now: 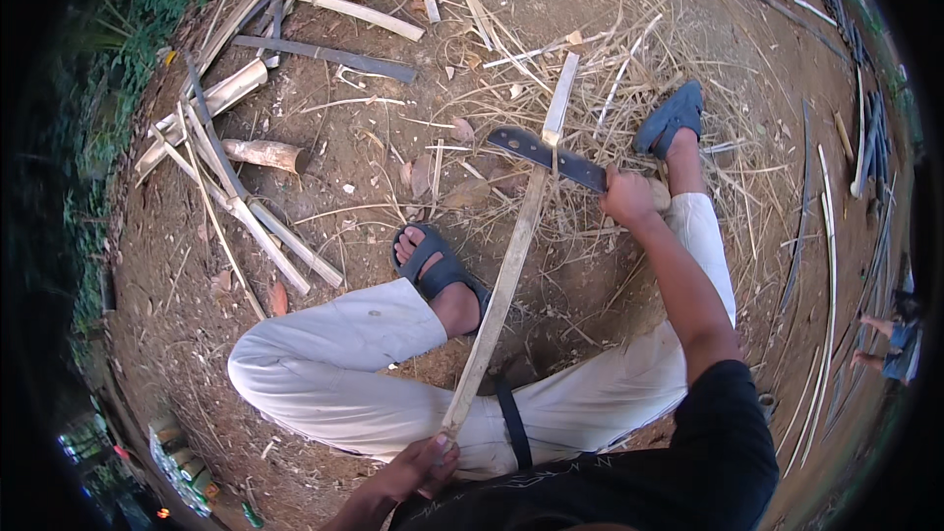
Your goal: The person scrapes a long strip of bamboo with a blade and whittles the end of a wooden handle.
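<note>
My right hand (631,199) is wrapped round the handle of a dark machete (521,145) with holes along its blade. The blade lies crosswise over a long bamboo strip (511,270), near its far end, and touches it. Toward my body, my left hand (425,464) pinches the near end of this strip by my lap. From there the strip slants up and away between my legs. A pale sliver shows at the blade, but whether it is split from the strip I cannot tell.
Thin shavings (590,88) litter the ground around my sandalled feet. Split bamboo pieces (236,192) lie in a heap at the left, beside a short log (264,154). Long poles (870,138) stretch along the right, where another person (895,339) is partly visible.
</note>
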`<state>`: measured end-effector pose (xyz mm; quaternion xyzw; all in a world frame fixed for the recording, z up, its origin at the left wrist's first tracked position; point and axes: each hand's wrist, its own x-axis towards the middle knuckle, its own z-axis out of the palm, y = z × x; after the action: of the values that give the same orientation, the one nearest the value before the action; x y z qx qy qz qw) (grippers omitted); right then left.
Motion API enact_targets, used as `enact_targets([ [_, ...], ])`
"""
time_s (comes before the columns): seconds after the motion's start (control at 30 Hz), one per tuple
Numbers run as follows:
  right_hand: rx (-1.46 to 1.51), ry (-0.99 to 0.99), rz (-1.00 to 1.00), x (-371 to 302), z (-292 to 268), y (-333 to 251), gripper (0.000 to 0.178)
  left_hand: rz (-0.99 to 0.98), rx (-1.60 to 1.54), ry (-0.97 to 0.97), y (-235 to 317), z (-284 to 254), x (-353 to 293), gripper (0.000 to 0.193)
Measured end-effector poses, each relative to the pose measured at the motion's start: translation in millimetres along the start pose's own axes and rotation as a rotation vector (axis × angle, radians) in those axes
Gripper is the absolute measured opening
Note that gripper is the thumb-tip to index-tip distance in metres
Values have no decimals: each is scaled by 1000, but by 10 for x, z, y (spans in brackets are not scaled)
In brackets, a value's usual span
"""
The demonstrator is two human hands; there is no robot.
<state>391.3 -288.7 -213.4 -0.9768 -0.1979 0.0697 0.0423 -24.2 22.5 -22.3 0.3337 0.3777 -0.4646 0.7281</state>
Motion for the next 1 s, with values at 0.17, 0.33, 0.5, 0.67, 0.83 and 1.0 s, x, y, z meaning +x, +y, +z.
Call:
enact_targets([
  [0.17,253,-157,63,-206,-291,-487,27,25,-66,-17,-102,-58,142,45],
  [0.33,134,89,-591,-708,-96,-740,15,55,-30,21,-109,-60,122,45],
  [0.5,65,-37,213,265,93,41,19,50,83,58,-173,-16,23,43],
  [0.67,111,-78,114,448,53,-19,26,-14,-175,-109,-108,-28,123,38],
  [0.83,211,46,-437,-399,1,-415,28,-51,-300,-114,156,-167,-41,41],
  [1.0,113,2,-446,-172,16,-144,27,-78,-428,-242,22,-405,-54,42],
])
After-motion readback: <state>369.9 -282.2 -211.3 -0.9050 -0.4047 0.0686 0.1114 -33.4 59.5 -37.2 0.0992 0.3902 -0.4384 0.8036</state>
